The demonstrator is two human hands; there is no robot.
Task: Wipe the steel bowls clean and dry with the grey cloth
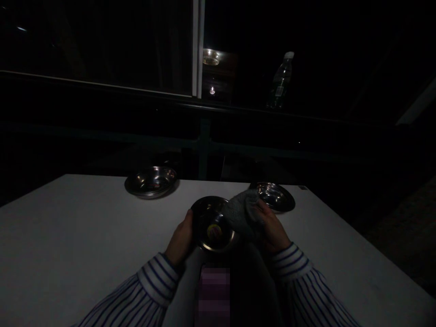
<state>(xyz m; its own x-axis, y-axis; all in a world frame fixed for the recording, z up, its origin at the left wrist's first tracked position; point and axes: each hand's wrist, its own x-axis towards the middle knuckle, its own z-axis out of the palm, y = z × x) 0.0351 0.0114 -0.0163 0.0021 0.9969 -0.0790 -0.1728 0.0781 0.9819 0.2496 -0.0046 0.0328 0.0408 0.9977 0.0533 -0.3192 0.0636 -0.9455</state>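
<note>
My left hand (180,238) grips the left rim of a shiny metal bowl (207,215), which is tilted so that its inside faces me. A round yellowish label (214,232) shows on the bowl's bottom. In my right hand (272,227) is a grey cloth (243,213), bunched up and overlapping the bowl's right rim. Whether the cloth presses on the metal is hard to tell in this dim light. Past my right hand, another metal bowl (277,197) rests on the white table. A third spot, at the back left, has metal bowls (151,181), seemingly stacked.
The white table (85,227) ends at a far edge near the bowls. A blurred pinkish rectangle (214,295) lies at the near edge. Behind, a plastic bottle (282,81) with a white cap stands on a dark ledge beside a window frame (198,50).
</note>
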